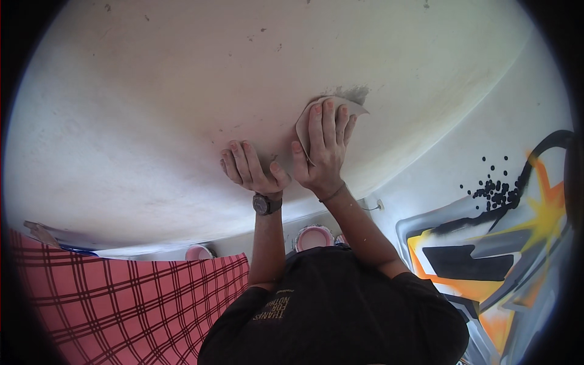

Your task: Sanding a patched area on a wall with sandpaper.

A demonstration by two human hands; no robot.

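My right hand (329, 152) presses a pale sheet of sandpaper (302, 126) against the whitish plastered wall (176, 79). The fingers lie over the sheet, and its edges stick out to the left and at the upper right. Just above it, a rough grey patch (358, 93) shows on the plaster. To the left and slightly lower, my left hand (250, 168) rests on the same wall with its fingers extended and nothing in it. A dark watch (266, 204) circles the left wrist, and a thin band (333, 193) the right.
Below my arms stand a bucket (330, 235) and another pinkish bucket (211, 250), both partly hidden. Red checked cloth (121, 298) spreads at the lower left. An adjoining wall with a painted mural (474, 261) rises at right, with a cable fitting (380, 205) near the corner.
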